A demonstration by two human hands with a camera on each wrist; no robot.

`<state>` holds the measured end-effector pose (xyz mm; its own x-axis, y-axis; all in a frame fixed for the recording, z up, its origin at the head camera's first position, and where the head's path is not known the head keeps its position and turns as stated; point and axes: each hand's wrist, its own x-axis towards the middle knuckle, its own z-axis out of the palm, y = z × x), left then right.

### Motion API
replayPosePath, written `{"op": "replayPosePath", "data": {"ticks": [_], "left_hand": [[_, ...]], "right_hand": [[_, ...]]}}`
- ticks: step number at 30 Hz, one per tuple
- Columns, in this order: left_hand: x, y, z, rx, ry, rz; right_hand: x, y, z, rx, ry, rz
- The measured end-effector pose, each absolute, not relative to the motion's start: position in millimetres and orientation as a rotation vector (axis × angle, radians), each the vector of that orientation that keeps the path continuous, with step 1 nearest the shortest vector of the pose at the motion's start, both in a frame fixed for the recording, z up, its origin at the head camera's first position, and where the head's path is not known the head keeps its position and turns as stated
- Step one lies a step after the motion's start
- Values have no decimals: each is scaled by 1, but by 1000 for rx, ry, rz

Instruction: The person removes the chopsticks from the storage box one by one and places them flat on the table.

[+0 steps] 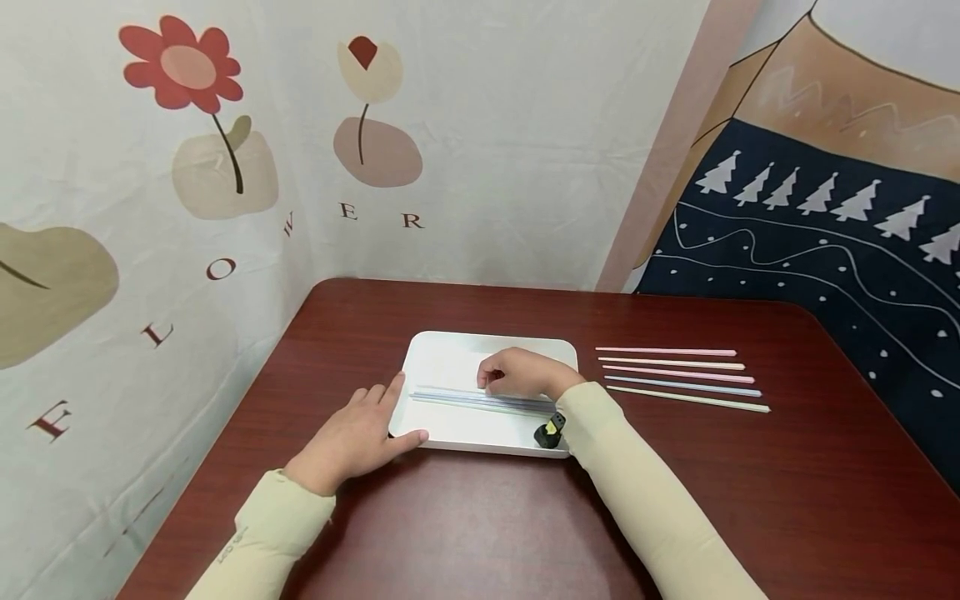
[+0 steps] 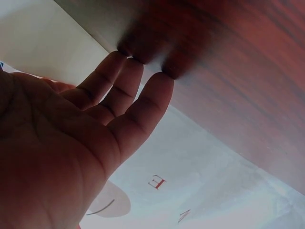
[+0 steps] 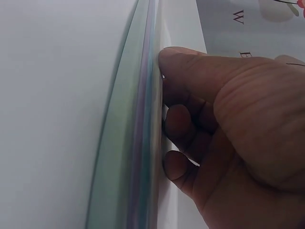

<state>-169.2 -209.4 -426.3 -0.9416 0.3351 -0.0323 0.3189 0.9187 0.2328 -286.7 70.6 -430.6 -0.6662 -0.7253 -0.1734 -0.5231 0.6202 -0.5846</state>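
A: What do I have on the head camera?

B: I see a white tray (image 1: 465,433) on the red-brown table (image 1: 487,517), with a close bundle of thin coloured strips (image 1: 450,398) lying lengthwise across it. Five loose strips (image 1: 678,373) lie on the table right of the tray, spaced apart. The left hand (image 1: 360,433) touches the tray's left edge, fingers straight and spread; the right hand (image 1: 525,372) bends over the bundle, fingers curled.

A: And the left wrist view?

B: I get the palm and three extended fingers, grasping nothing that I can make out. Past them are the table and the printed cloth (image 2: 190,148); I find no strip here.

A: Right wrist, then. Is anything grasped?

B: The thumb (image 3: 178,58) meets the pale strip (image 3: 156,124) on the bundle's far side; beside it run a blue strip (image 3: 147,157), a purple strip (image 3: 136,157) and a green strip (image 3: 114,143). The index fingertip is hidden, so I can't tell whether the pale one is pinched or merely pressed.

A: How do you judge the handling?

B: Very light, fairly stiff lengthwise, probably easy to crease, and smooth enough to slide on one another. I'd favour a gentle pinch near mid-length, one strip at a time, with the tray steadied by its rim.
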Motion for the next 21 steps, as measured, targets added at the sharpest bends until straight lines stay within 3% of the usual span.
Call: {"op": "replayPosePath", "data": {"ticks": [21], "left_hand": [[-170, -209, -427, 516, 3001, 347]], "right_hand": [[-285, 69, -431, -995, 2513, -708]]}}
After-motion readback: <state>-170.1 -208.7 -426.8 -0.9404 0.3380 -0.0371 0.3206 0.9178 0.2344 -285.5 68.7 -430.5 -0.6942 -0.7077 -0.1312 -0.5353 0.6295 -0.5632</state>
